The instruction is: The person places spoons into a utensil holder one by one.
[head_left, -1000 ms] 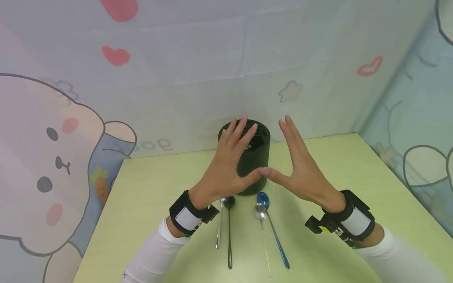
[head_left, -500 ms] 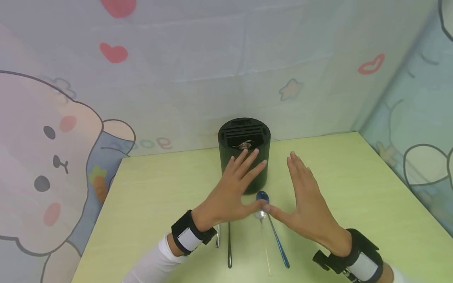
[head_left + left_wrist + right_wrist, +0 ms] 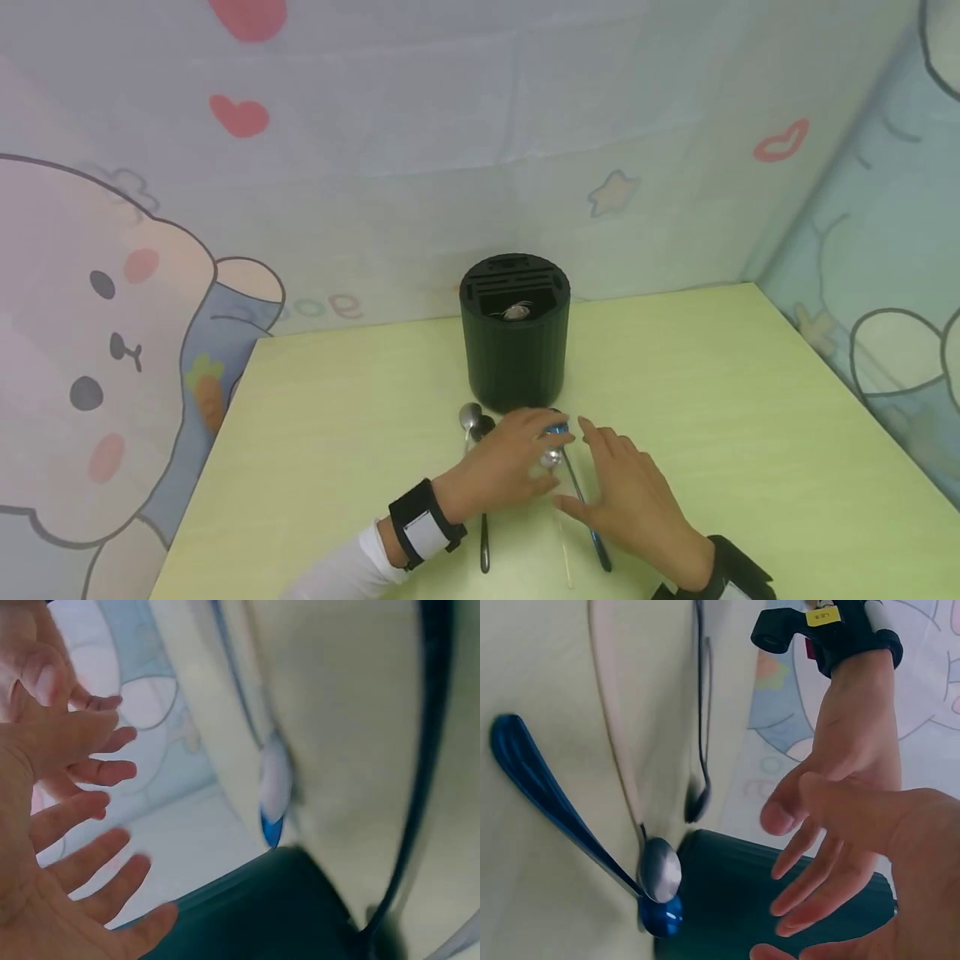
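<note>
My left hand (image 3: 502, 462) hovers over the spoons with its fingers loosely bent and nothing held. My right hand (image 3: 633, 504) is just to its right, fingers extended, also holding nothing. Between and below them lie a blue spoon (image 3: 598, 550) and a silver spoon with a thin pale handle (image 3: 551, 458). In the right wrist view the silver bowl (image 3: 660, 870) overlaps the blue bowl (image 3: 664, 916). A dark spoon (image 3: 484, 546) runs beneath the left hand, beside another silver spoon (image 3: 470, 415) whose handle that hand mostly hides.
Behind the spoons stands a round dark green holder (image 3: 517, 367) with slots on top and some metal pieces inside. The pale yellow-green table (image 3: 360, 400) ends at a cloth backdrop (image 3: 420, 208) with cartoon prints.
Both hands have come down and toward the body, from in front of the holder to over the spoons. Their thumbs have moved apart. The holder and spoons stay in place.
</note>
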Demonstrator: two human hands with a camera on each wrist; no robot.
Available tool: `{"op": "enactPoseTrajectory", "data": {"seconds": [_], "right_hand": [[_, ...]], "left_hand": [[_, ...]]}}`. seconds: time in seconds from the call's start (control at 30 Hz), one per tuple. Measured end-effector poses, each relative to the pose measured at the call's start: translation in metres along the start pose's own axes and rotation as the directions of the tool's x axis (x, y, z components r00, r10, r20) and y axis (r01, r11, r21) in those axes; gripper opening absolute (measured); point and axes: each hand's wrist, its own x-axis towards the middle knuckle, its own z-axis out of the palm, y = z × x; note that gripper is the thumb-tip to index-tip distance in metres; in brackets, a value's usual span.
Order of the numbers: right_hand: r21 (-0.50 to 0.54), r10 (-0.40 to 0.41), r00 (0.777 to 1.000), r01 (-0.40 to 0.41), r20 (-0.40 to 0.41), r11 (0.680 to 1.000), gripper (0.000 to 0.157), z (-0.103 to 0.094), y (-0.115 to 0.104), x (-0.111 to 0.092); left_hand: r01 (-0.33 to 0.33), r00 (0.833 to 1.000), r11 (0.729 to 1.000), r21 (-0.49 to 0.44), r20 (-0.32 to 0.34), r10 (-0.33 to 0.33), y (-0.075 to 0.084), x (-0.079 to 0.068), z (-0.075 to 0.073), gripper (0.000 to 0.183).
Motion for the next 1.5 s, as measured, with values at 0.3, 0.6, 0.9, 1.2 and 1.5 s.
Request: {"op": "enactPoseTrajectory", "data": {"seconds": [0.3, 0.6, 0.9, 1.2, 1.5], "right_hand": [[0.031, 0.117, 0.965, -0.128, 0.234, 0.991, 0.04, 0.016, -0.003, -0.007], [0.018, 0.113, 0.948, -0.124, 0.296, 0.992, 0.036, 0.03, 0.0, -0.011], [0.025, 0.105, 0.948, -0.118, 0.3, 0.993, 0.034, 0.039, 0.002, -0.01], [0.023, 0.099, 0.951, -0.11, 0.292, 0.994, 0.029, 0.04, 0.001, -0.011], [0.043, 0.097, 0.942, -0.117, 0.322, 0.992, 0.023, 0.042, -0.001, -0.01]], "left_hand": [[-0.065, 0.992, 0.996, 0.061, 0.112, 0.058, 0.005, -0.005, 0.026, 0.04], [-0.083, 0.986, 0.989, 0.121, 0.156, 0.063, 0.005, -0.009, 0.033, 0.029], [-0.087, 0.983, 0.992, 0.089, 0.168, 0.071, 0.008, -0.009, 0.031, 0.025], [-0.07, 0.985, 0.994, 0.089, 0.163, 0.055, 0.009, -0.009, 0.031, 0.022], [-0.118, 0.985, 0.977, 0.178, 0.146, 0.092, 0.01, -0.008, 0.033, 0.007]]}}
